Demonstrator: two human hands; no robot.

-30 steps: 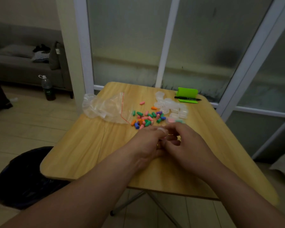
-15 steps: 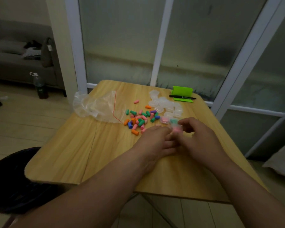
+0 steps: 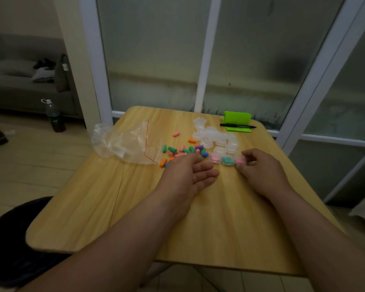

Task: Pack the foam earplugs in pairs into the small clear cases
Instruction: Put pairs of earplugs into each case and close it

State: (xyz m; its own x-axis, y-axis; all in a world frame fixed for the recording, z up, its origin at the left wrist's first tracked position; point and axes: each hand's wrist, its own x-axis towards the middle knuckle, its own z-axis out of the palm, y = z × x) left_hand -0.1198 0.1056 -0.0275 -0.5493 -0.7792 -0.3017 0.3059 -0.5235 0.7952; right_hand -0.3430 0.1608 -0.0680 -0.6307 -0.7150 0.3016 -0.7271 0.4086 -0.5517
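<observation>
On the wooden table (image 3: 93,207), the right hand (image 3: 259,171) is pinching a pink-filled case (image 3: 239,160) beside two filled ones; the left hand (image 3: 190,173) is lying open-fingered by loose earplugs (image 3: 183,149). The marker's (image 3: 237,125) lettering is unreadable.

Left hand (image 3: 190,173) at frame centre, palm turned inward, fingers loosely extended and empty; right hand (image 3: 259,167) to its right, palm down, fingers curled, both bare forearms reaching in from the lower edge.
</observation>
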